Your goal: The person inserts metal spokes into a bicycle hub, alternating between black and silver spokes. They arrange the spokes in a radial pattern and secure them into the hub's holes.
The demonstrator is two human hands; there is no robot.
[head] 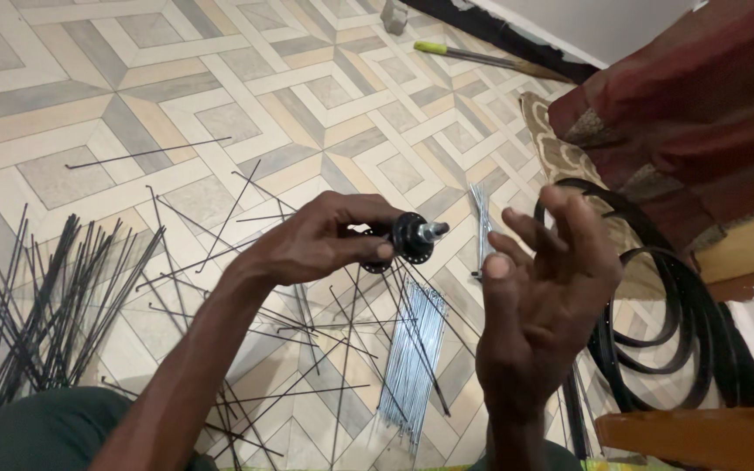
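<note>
Your left hand (320, 240) reaches in from the lower left with the forearm angled up across the view, its fingers curled closed around a black wheel hub (407, 237), thumb pressed near the flange and the silver axle end pointing right. The hub is held up in the air above the patterned tile floor (176, 78), with several thin black spokes hanging down and fanning out from its flange. Your right hand (543, 296) is raised beside it, just apart from the hub, palm turned toward you and fingers spread loosely open, gripping nothing. On the floor below lies a bundle of silver spokes (416, 349); a larger heap of black spokes (45, 296) lies at the left. Black wheel rims (700, 340) lie stacked at the right, beside a dark red cloth (700, 96).
</note>
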